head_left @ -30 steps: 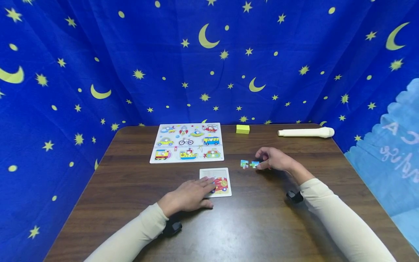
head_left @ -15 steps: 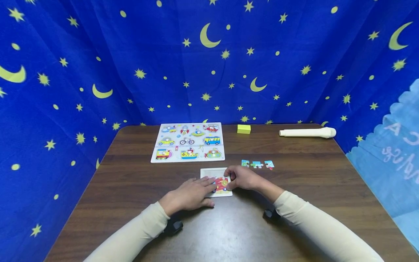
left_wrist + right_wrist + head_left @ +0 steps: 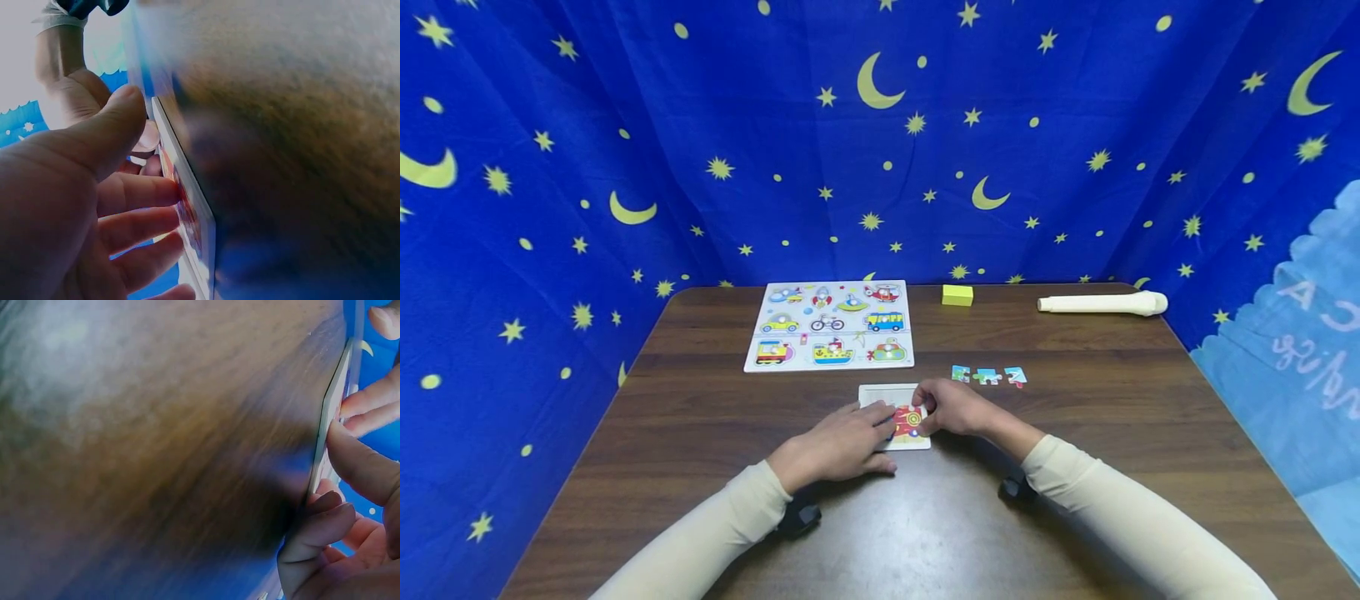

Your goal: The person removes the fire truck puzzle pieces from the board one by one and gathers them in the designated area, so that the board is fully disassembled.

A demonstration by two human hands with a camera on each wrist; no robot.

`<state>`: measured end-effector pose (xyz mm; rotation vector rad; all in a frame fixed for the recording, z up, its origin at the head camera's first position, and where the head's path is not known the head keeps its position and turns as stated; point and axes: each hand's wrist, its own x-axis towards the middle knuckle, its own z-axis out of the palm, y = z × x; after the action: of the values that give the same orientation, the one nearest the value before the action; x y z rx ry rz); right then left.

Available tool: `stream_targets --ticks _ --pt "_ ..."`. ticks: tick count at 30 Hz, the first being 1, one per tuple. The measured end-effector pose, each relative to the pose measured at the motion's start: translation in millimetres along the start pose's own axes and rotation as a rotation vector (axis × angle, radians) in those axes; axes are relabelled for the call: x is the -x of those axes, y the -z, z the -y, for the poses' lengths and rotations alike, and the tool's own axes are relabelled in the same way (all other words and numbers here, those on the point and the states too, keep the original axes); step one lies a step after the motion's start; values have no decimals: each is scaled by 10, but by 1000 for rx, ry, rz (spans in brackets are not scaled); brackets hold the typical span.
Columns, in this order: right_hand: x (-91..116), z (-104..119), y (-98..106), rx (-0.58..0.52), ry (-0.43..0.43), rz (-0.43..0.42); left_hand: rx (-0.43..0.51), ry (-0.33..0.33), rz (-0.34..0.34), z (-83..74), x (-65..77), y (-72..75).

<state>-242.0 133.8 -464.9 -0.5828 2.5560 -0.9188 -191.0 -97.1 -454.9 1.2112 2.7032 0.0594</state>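
My left hand (image 3: 842,442) lies over the left part of a small white-framed jigsaw puzzle (image 3: 880,392), its straight fingers resting on the picture. A red vehicle picture shows in the lower part, while a bare grey strip shows along the top of the tray. At the right side of the puzzle, my right hand (image 3: 961,408) curls its thumb and index finger and pinches at a red puzzle piece (image 3: 912,419) with a yellow ring. The right wrist view has the thumb (image 3: 356,456) against the face of the puzzle. Contact under the fingertips is partly hidden.
Loose blue-green jigsaw pieces (image 3: 988,377) lie in a row behind the right hand. Further back are a vehicle peg puzzle board (image 3: 829,327), a yellow block (image 3: 957,295) and a cream-coloured microphone-shaped stick (image 3: 1101,304). A blue star curtain (image 3: 790,167) hangs behind the wooden table (image 3: 700,400).
My right hand has left the loose pieces, where a third one now shows, and moved left to the puzzle's right side. The left hand has stayed on the puzzle, shifting slightly.
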Motion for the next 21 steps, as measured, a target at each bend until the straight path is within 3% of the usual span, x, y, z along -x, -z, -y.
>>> stream_targets --ticks 8,15,21 --pt "-5 24 2 -9 -9 1 58 15 42 -11 -12 6" --pt "-27 32 14 -6 -2 11 1 -16 24 -27 -8 6" --pt "-42 32 -1 -17 40 5 11 -12 26 -34 -5 0"
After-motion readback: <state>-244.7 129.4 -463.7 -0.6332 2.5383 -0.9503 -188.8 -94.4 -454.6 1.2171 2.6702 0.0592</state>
